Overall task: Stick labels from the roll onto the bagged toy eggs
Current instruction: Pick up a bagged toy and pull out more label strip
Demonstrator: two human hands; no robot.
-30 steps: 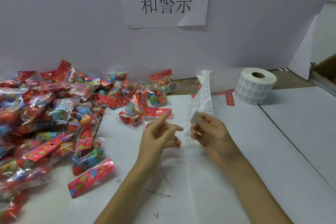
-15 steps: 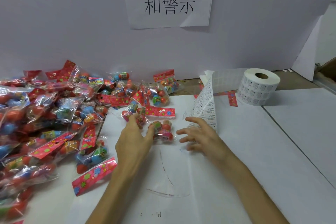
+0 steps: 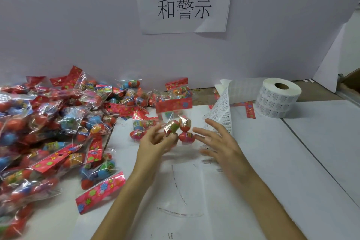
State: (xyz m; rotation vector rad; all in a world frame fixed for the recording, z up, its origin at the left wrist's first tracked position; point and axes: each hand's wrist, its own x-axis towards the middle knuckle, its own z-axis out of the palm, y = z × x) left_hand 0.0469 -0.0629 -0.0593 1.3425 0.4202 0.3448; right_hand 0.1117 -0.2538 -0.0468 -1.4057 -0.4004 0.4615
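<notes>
One bag of toy eggs is up off the table, and the left hand has it, fingers curled under the eggs at the bottom, red header card on top. It's smeared with blur, so how many eggs sit inside is hard to count; three show plainly. The right hand hangs just beside the bag, fingers spread and loose, gripping nothing, with no clear contact on the plastic. Behind that hand a strip of labels arches up from the tabletop and trails back to the label roll, which stands toward the far right edge of the table; the print is too small to read. Over on the left side, a heap of bagged eggs spills past the left edge of view, cut off there. One more bag lies on the table partly hidden behind the left fingers. A paper sign on the back wall is clipped at the top.
</notes>
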